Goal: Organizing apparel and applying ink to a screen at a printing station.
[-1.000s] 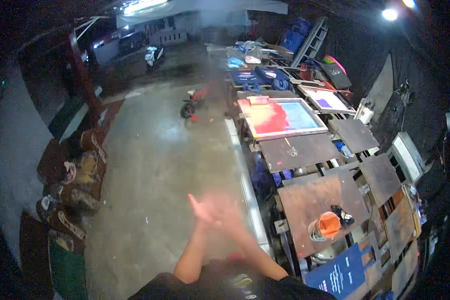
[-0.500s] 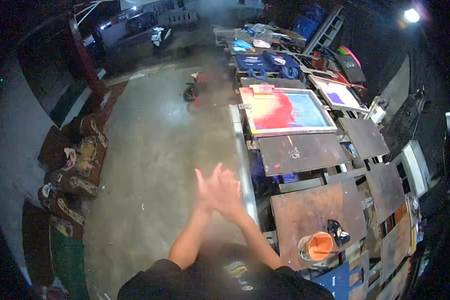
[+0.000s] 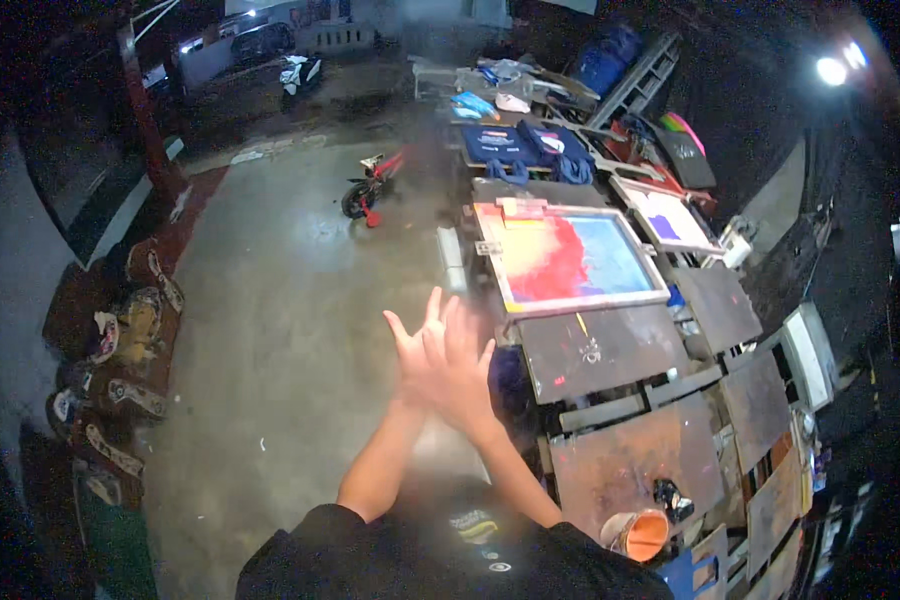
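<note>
My left hand (image 3: 410,355) and my right hand (image 3: 455,370) are raised in front of me, overlapping and touching, with fingers spread and no object visible in either; some fingertips are blurred. To their right stands a printing rack with bare dark platens (image 3: 605,355), a framed screen smeared with red, yellow and blue ink (image 3: 610,260), and a smaller screen with a purple patch (image 3: 670,215). Nearer, an orange-lined bucket (image 3: 635,535) sits beside a black crumpled item (image 3: 674,500).
A small red bicycle (image 3: 370,195) is on the concrete floor (image 3: 250,350) ahead. Worn upholstered seats (image 3: 130,340) line the left side by a red post (image 3: 155,150). Blue garments (image 3: 530,145) lie on the far platens; a ladder (image 3: 635,85) leans behind them. A scooter (image 3: 298,75) stands far back.
My hands have moved up and forward, with their fingers showing more clearly spread. The view has shifted, so the rack and bucket appear a little lower than half a second ago.
</note>
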`<move>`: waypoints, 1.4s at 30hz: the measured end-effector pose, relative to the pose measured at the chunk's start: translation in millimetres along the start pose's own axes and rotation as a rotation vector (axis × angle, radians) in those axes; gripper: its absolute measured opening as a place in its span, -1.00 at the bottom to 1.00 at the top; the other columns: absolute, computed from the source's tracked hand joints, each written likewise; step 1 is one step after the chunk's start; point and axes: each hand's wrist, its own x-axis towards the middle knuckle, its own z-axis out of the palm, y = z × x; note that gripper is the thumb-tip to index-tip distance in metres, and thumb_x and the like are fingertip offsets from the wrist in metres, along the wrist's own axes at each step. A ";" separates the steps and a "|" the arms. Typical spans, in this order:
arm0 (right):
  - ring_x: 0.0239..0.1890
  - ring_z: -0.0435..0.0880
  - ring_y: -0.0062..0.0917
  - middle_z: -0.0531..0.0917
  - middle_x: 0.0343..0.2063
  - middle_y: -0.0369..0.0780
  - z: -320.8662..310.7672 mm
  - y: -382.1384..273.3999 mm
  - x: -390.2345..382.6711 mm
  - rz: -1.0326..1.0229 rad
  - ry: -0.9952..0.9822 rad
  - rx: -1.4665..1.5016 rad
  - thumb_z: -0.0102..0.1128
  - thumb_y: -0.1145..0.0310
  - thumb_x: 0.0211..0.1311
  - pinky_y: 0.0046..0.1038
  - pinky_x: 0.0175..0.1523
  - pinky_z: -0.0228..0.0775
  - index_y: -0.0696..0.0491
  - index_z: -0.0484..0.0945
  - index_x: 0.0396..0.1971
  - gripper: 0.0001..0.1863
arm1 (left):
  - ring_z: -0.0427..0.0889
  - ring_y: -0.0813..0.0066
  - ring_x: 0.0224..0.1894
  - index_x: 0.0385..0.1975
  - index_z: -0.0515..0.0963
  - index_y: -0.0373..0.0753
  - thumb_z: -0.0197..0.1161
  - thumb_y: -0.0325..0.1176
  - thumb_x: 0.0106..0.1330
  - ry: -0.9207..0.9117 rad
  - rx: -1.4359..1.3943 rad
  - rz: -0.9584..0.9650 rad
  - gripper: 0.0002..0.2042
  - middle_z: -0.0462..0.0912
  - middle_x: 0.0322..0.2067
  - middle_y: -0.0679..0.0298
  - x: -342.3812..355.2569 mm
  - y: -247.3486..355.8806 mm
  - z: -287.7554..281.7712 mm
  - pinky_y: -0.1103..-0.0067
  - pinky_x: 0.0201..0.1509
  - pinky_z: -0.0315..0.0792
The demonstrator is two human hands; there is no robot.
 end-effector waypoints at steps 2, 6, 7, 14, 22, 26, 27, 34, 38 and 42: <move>0.61 -0.08 0.24 -0.02 0.63 0.00 8.0 -2.5 26.8 -0.032 0.058 -0.028 0.12 -0.44 0.27 0.50 0.45 -0.20 -0.12 0.34 0.53 -0.04 | -0.13 0.07 0.66 0.67 -0.16 0.07 -0.29 0.72 0.23 0.107 -0.019 -0.022 0.12 -0.27 0.66 0.04 8.5 12.2 5.4 0.03 0.67 -0.14; 0.59 -0.05 0.28 0.05 0.61 0.05 32.4 -18.3 73.5 -0.122 -0.004 0.001 0.16 -0.43 0.25 0.51 0.43 -0.13 -0.12 0.38 0.49 -0.06 | -0.16 0.26 0.68 0.67 -0.11 0.14 -0.29 0.71 0.25 0.041 -0.135 -0.039 0.07 -0.15 0.66 0.24 31.2 63.3 -23.8 -0.02 0.64 -0.19; 0.59 -0.03 0.28 0.09 0.59 0.05 39.0 -22.3 83.3 -0.144 -0.031 0.052 0.26 -0.39 0.18 0.54 0.41 -0.12 -0.14 0.44 0.45 -0.07 | -0.17 0.26 0.68 0.67 -0.12 0.12 -0.29 0.71 0.26 0.005 -0.113 -0.021 0.07 -0.17 0.66 0.21 37.6 78.2 -37.9 0.01 0.64 -0.21; 0.60 -0.10 0.24 0.07 0.59 0.06 59.5 -41.2 114.6 -0.185 -0.176 0.192 0.45 -0.31 -0.01 0.58 0.42 -0.17 -0.21 0.47 0.43 -0.04 | -0.24 0.13 0.69 0.67 -0.14 0.05 -0.30 0.69 0.28 0.014 -0.117 -0.005 0.08 -0.27 0.66 0.09 85.9 137.3 -110.6 0.14 0.69 -0.33; 0.53 0.06 0.34 0.11 0.58 0.03 87.5 6.9 165.0 -0.085 -0.068 0.025 0.34 -0.47 -0.01 0.52 0.42 -0.10 -0.20 0.50 0.41 0.00 | -0.11 0.01 0.65 0.65 -0.05 -0.04 -0.31 0.68 0.29 -0.004 -0.277 -0.154 0.09 -0.07 0.62 0.00 142.5 68.7 -127.5 0.03 0.68 -0.18; 0.51 0.12 0.34 0.17 0.58 -0.05 106.5 46.6 188.6 -0.068 -0.164 -0.112 0.25 -0.51 0.06 0.49 0.43 -0.07 -0.24 0.54 0.38 -0.06 | -0.11 -0.03 0.65 0.64 -0.02 -0.06 -0.33 0.67 0.30 0.088 -0.283 -0.232 0.08 -0.04 0.61 -0.03 205.4 70.2 -131.6 -0.02 0.66 -0.18; 0.51 0.13 0.32 0.19 0.58 -0.07 112.1 52.1 193.2 -0.048 -0.261 -0.152 0.24 -0.51 0.07 0.48 0.43 -0.07 -0.25 0.55 0.37 -0.07 | -0.11 -0.04 0.65 0.64 -0.01 -0.07 -0.34 0.67 0.30 0.130 -0.258 -0.236 0.08 -0.04 0.61 -0.03 216.9 75.7 -133.9 -0.03 0.66 -0.18; 0.50 0.34 -0.09 0.43 0.46 -0.06 66.7 200.5 197.3 0.131 -0.207 0.565 0.31 0.20 0.39 -0.03 0.58 0.04 0.05 0.77 -0.02 -0.70 | 0.06 0.00 0.61 0.57 0.16 -0.14 -0.32 0.57 0.41 0.073 -0.058 -0.365 -0.02 0.09 0.58 -0.01 338.5 76.8 -106.7 -0.02 0.62 -0.02; 0.01 0.74 -0.02 0.76 -0.04 0.05 69.5 276.4 160.3 0.589 -0.014 0.442 0.35 0.13 0.34 -0.17 0.12 0.56 0.15 0.69 0.01 -0.58 | 0.29 0.07 0.52 0.48 0.31 -0.15 -0.16 0.37 0.53 0.064 0.175 -0.479 -0.22 0.30 0.51 0.06 393.7 62.1 -112.8 0.09 0.54 0.20; -0.07 0.76 0.05 0.75 -0.15 0.13 60.7 322.6 112.2 0.944 -0.269 0.291 0.36 -0.11 0.25 -0.08 0.02 0.58 0.20 0.45 0.29 -0.20 | 0.47 0.20 0.39 0.39 0.40 -0.11 -0.02 0.27 0.55 0.211 0.419 -0.510 -0.35 0.47 0.40 0.16 430.3 49.2 -153.9 0.23 0.36 0.40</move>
